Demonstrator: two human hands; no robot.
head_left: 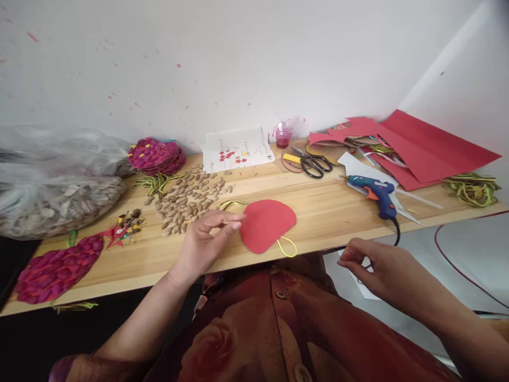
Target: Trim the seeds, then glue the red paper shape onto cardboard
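Observation:
A rounded red paper cutout (270,225) lies near the front edge of the wooden table. A yellow cord loop (289,248) sticks out at its lower right, and yellow-green tassel strands (231,205) show at its upper left. My left hand (204,241) is at the cutout's left edge, thumb and forefinger pinched; I cannot make out what is between them. Off the table's front edge, to the right, my right hand (369,265) is closed in a pinch, its contents too small to tell. Above it rests a blue glue gun (374,192).
Peanuts (186,199) are spread left of centre. Purple-decorated pieces (59,268) and clear plastic bags (59,185) lie at left. Behind are a paper sheet with small stars (238,151), a cup of red liquid (283,135) and black-handled scissors (314,163). Red paper (429,154) fills the right corner.

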